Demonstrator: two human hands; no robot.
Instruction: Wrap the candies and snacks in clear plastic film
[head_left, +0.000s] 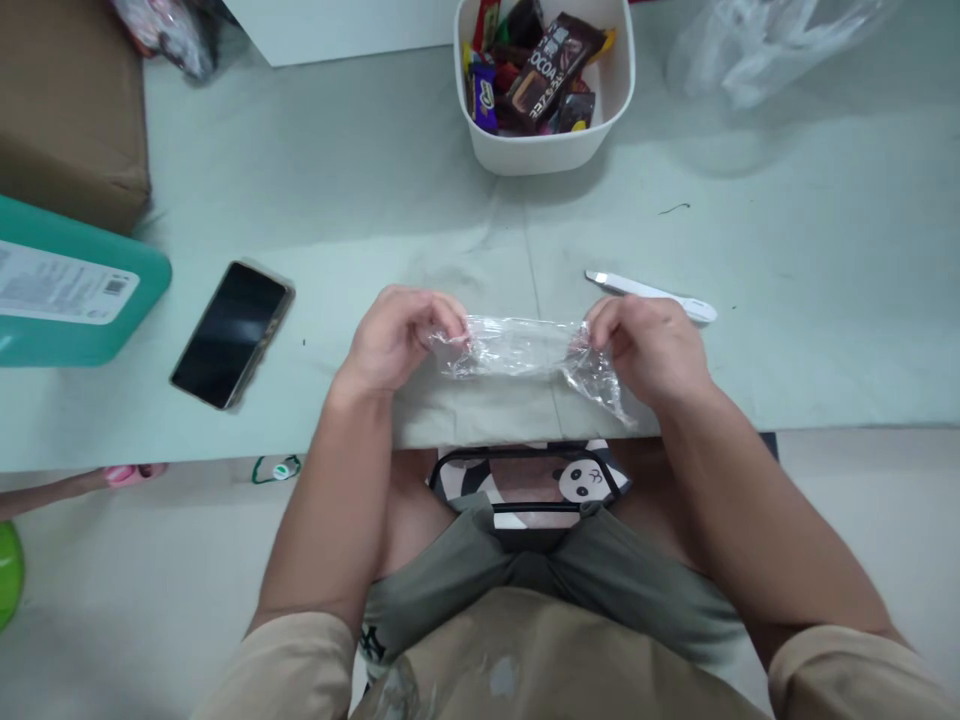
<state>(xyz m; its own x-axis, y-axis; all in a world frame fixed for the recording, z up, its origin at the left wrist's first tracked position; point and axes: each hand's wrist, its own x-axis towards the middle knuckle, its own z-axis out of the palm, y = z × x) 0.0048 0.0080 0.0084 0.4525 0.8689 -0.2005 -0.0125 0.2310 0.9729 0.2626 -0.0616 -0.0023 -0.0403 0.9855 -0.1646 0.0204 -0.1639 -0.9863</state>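
A clear, crinkled piece of plastic film stretches between my two hands, just above the table's front edge. My left hand pinches its left end between thumb and fingers. At the other end my right hand is closed on the film, and a loose, crumpled corner hangs down beside it. Whether the film is a bag or a single sheet, I cannot tell. Just beyond my right hand lies a white, slim cutter-like tool, partly covered by the hand.
A white bin of wrapped snacks stands at the back. To the left are a phone, a teal container and a cardboard box. Clear plastic lies at back right. A panda-print bag rests on my lap.
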